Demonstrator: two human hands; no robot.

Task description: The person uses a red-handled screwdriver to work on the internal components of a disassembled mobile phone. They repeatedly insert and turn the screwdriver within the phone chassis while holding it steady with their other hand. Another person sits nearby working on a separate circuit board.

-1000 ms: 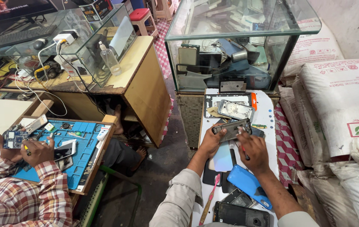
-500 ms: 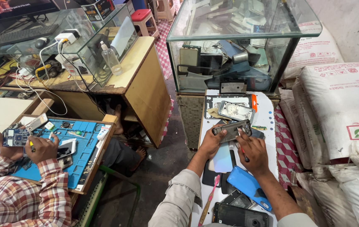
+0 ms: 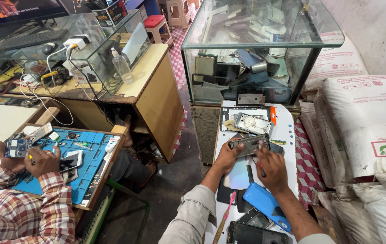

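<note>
A: On the white desk [image 3: 287,131], how should that opened phone [image 3: 248,145] be worked?

B: Pin it flat and press lightly. The left hand [image 3: 227,158] has its fingers closed on the phone's near edge; the right hand [image 3: 272,169] is curled tight round a thin tool [image 3: 261,159], tip down.

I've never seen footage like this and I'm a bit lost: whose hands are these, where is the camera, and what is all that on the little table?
The camera sits on a person's head and looks down at their own hands. The left hand steadies an opened phone on a narrow white table; the right hand holds a thin tool to it. Around them lie a blue phone cover, a silver phone frame and other phone parts. At the left, a second person in a checked shirt holds a circuit board over a blue mat.
</note>
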